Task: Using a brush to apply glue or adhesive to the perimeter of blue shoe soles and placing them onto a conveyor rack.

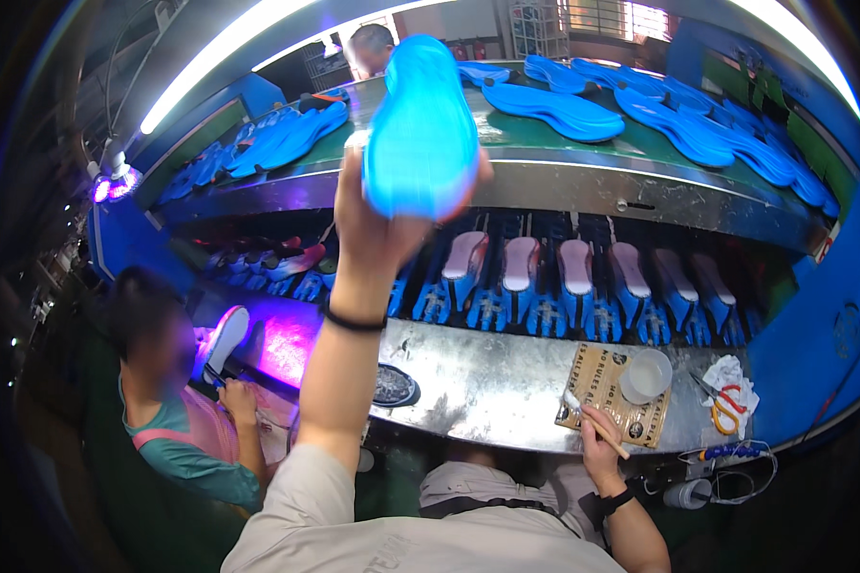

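Note:
My left hand is raised at the upper middle, its fingers wrapped round the lower end of a bright blue shoe sole. The sole stands nearly upright in front of the upper shelf, slightly blurred. Lower right, over the metal bench, my right hand grips a brush by its thin wooden handle. The brush's pale tip lies over the left edge of a printed brown sheet. On that sheet, just beyond my right hand, stands a white translucent cup.
More blue soles lie on the green upper belt. Below it, shoes sit bottoms-up in blue holders. Scissors and crumpled white paper lie right; a black round dish left. A co-worker holds a shoe at left.

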The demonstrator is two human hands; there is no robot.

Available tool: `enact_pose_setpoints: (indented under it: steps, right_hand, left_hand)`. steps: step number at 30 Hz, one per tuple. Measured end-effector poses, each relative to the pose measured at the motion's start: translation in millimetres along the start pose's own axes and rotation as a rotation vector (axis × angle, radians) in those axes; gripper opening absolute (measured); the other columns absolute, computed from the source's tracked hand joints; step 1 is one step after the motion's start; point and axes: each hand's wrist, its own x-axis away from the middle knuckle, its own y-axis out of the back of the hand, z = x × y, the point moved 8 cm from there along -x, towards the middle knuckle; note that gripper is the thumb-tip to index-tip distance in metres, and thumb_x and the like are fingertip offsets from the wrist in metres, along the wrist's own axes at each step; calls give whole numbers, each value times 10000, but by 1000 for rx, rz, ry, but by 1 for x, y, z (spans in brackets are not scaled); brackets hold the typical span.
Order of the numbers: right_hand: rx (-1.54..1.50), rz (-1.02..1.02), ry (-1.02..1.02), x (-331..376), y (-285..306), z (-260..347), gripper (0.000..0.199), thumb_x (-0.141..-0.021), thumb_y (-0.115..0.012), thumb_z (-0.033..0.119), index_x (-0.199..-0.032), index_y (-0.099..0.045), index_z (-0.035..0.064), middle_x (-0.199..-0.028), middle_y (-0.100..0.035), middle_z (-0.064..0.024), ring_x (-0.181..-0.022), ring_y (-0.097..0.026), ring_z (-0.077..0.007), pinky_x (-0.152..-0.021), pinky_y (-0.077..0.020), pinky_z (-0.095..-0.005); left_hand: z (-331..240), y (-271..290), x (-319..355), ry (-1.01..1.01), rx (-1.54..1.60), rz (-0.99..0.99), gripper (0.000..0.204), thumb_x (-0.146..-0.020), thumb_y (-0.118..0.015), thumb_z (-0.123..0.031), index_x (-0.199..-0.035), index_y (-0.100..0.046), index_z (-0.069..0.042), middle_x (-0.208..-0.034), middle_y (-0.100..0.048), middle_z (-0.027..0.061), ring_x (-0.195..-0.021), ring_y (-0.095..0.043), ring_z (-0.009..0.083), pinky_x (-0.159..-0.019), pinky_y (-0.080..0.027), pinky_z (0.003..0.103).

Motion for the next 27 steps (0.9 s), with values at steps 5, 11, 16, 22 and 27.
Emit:
enact_pose_setpoints:
  steps: [5, 11, 16, 22, 27]
  right_hand:
    - [-56, -43, -51, -4, 3, -19, 222, -905, -614, 16, -1102, -705, -35, -956, -691, -188, -889, -672, -320, -805, -531, -377]
    - [-55, -32, -29, -1, 4, -9, 221, -895, -626, 28, -1092, -709, -30, -961, -697, -193, -898, -676, -347, -813, -537, -398]
    - [-70, -6, 15, -1, 2, -1, 221, -893, -629, 20, -1093, -708, -32, -963, -697, -196, -899, -679, -348, -811, -539, -394]
    - [-55, -39, 3, 0, 3, -2, 222, -891, -631, 10, -1096, -706, -33, -972, -701, -192, -909, -683, -345, -815, -540, -390]
    - [-74, -42, -19, -2, 3, -4, 218, -899, -642, 12, -1105, -703, -25, -983, -703, -175, -911, -686, -313, -825, -535, -373]
  left_hand:
    - [-30, 80, -57, -82, -148, -570, 813, -1067, -506, -380, -1603, -39, 13, -1555, -208, 432, -1369, -422, 572, -1133, -435, 547]
    - [-131, 104, 7, -571, -2282, -714, 386, -894, -671, -156, -1251, -671, -9, -1089, -690, 226, -1035, -677, 374, -909, -555, 456]
    - [-265, 210, 75, 608, -2481, -1262, 822, -882, -653, -478, -1585, -376, -156, -1296, -609, 285, -1228, -592, 432, -993, -495, 567]
    - [-245, 197, 77, 107, -1790, -1128, 339, -873, -775, -326, -906, -708, 4, -724, -700, 78, -611, -655, 152, -595, -524, 320]
    - [-242, 132, 89, -384, -2325, -1111, 430, -875, -780, -368, -652, -636, -29, -607, -666, 105, -585, -663, 246, -661, -534, 400]
